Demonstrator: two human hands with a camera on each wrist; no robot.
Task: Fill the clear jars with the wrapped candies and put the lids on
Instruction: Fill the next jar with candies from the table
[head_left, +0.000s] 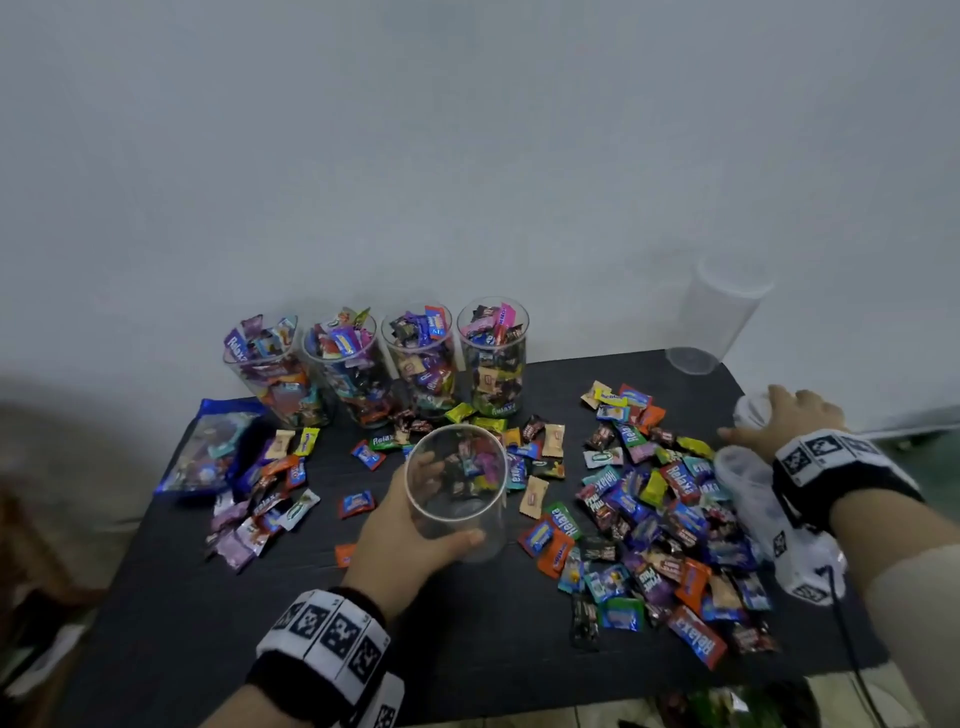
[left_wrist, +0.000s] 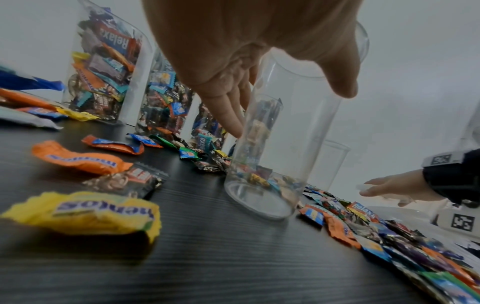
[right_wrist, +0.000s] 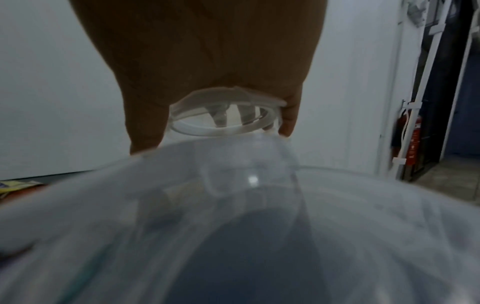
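Observation:
An empty-looking clear jar (head_left: 467, 452) (left_wrist: 265, 195) stands upright on the black table (head_left: 467, 623), and my left hand (head_left: 452, 499) (left_wrist: 288, 107) grips its wall from the near side. Four clear jars (head_left: 374, 364) (left_wrist: 103, 67) packed with wrapped candies line the back, without lids. Loose wrapped candies (head_left: 665, 525) (left_wrist: 363, 226) lie heaped right of the held jar. At the table's right edge my right hand (head_left: 774, 415) (left_wrist: 389, 187) (right_wrist: 218, 123) curls its fingers round a clear lid (head_left: 750, 410) (right_wrist: 223, 125). More clear lids (head_left: 748, 483) lie below that wrist, blurred in the right wrist view.
Another empty clear jar (head_left: 722, 317) stands at the back right corner. A blue candy bag (head_left: 208, 447) lies at the left edge, with smaller scatters of candies (head_left: 265, 499) (left_wrist: 85, 211) beside it. A white wall rises directly behind the table.

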